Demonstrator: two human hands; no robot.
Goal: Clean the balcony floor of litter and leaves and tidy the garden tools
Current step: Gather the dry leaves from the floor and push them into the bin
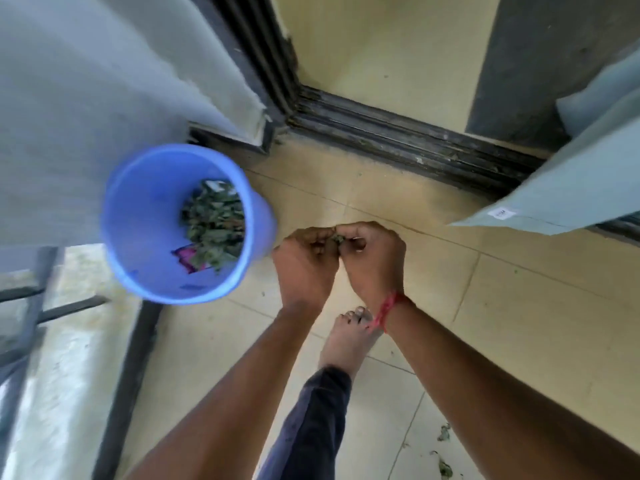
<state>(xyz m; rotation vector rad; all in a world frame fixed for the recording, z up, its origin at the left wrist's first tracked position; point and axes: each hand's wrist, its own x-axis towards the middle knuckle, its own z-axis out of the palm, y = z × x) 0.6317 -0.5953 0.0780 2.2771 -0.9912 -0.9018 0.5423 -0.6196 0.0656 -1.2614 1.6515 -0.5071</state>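
A blue plastic bucket (145, 237) stands on the beige tiled balcony floor (519, 323) at the left, holding dry green leaves (214, 226) and a pink wrapper (187, 258). My left hand (304, 265) and my right hand (374, 258) are pressed together just right of the bucket, fingers curled around a small clump of leaves (338, 238) that shows between them. A red thread circles my right wrist. A few loose leaf bits (443, 469) lie on the tiles at the lower right.
A dark sliding-door track (398, 133) crosses the floor ahead. Pale cloth (86, 98) hangs at the left above the bucket, more cloth (571, 181) at the right. A metal railing (41, 306) and ledge run along the left. My bare foot (346, 341) stands below my hands.
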